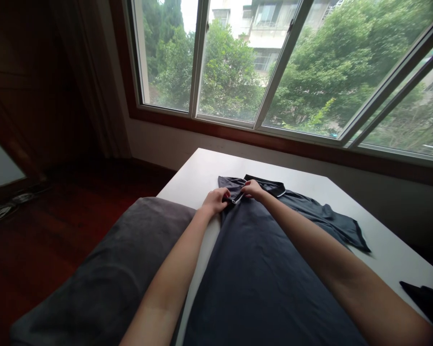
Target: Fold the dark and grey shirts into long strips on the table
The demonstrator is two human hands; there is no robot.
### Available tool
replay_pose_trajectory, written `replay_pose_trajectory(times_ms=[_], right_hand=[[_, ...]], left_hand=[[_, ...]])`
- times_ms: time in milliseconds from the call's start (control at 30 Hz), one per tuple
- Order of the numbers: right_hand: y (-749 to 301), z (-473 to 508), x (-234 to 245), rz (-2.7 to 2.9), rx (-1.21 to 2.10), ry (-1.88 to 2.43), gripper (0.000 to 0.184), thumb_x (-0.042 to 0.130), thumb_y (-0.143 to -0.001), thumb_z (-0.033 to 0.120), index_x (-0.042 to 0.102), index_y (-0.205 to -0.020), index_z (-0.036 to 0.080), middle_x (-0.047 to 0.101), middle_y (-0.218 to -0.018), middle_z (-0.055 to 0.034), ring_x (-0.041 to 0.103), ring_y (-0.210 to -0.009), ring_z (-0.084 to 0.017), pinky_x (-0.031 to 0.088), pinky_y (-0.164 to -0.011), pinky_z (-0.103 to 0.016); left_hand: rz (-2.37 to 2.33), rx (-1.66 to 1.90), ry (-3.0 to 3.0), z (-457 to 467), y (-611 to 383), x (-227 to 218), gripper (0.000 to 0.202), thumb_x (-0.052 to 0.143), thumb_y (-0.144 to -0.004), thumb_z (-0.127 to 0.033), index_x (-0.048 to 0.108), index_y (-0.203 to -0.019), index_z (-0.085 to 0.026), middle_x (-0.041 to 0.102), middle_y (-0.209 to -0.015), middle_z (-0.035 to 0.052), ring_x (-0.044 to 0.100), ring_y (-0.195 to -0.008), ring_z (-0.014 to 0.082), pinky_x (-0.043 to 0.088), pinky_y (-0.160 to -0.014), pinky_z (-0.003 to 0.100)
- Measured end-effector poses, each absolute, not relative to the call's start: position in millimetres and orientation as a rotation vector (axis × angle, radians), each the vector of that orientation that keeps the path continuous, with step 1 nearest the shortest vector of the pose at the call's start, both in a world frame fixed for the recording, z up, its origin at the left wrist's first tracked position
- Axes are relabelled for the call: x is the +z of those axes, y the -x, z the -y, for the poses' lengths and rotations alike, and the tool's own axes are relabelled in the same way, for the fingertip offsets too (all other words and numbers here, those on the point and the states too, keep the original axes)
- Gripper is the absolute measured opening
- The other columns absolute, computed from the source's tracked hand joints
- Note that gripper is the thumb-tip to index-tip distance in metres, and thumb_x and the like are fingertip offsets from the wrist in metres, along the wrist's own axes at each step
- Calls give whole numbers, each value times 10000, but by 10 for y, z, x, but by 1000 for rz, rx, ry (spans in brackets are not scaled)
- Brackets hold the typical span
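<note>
A dark grey-blue short-sleeved polo shirt (267, 259) lies spread over the white table, its black collar (265, 185) with a white edge toward the window. My left hand (216, 200) pinches the dark, white-edged trim near the shirt's upper left. Close beside it, my right hand (251, 189) grips the same trim just below the collar, fingers closed on the cloth. One sleeve (346, 230) with a black cuff reaches out to the right. The fingertips of both hands are partly hidden by the fabric and by their own knuckles.
The white table (202, 166) stands below a wide sliding window (234, 72). A grey cloth-covered piece (111, 274) sits against its left side. Black fabric (427, 298) lies at the right edge. Cables (3, 211) rest on the dark red floor (75, 216).
</note>
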State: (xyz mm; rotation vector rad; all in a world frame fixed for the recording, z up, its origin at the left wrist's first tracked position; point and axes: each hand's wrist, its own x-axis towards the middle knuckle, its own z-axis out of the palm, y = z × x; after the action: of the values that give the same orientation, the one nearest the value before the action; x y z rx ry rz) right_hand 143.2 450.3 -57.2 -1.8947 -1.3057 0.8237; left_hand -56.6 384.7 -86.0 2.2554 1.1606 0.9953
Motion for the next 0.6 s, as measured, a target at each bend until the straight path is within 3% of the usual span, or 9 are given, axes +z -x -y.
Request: replay_pose_trajectory(times_ms=[133,333,467,600], right_hand=[[-1546,-4451,-663,1350,762,1926,469,758,-595,67,540,-999,166,604,-767,-15,608,-658,-158,511,-535,-247],[-2113,-4321,-712,1371,522,1985,396,682,-643,91,579,-1018,164,627,-786,-28,633,-769,-187,516,-703,-283],[-2850,-4083,-678,1283,270,2086,350,617,-703,117,592,-1050,159,652,-915,-77,622,-949,-236,482,-869,-338],[-3770,-3697,-678,1046,0,2312,372,624,-719,180,607,-1091,182,655,-1054,-131,623,-1027,-290,491,-887,-402]], left_hand=[[-1128,964,-2259,-3864,587,-900,373,563,-649,7,662,-949,-191,694,-878,7,633,-799,152,509,-744,239],[-1122,1021,-2283,-3913,581,-880,492,383,-576,112,683,-851,-164,691,-910,30,627,-892,148,494,-820,230],[-1192,1072,-2273,-3929,599,-908,494,414,-571,107,678,-895,-158,669,-965,55,604,-953,178,482,-893,280],[-1293,1106,-2225,-3940,634,-952,451,472,-616,67,662,-967,-142,657,-988,78,598,-890,195,497,-874,326]])
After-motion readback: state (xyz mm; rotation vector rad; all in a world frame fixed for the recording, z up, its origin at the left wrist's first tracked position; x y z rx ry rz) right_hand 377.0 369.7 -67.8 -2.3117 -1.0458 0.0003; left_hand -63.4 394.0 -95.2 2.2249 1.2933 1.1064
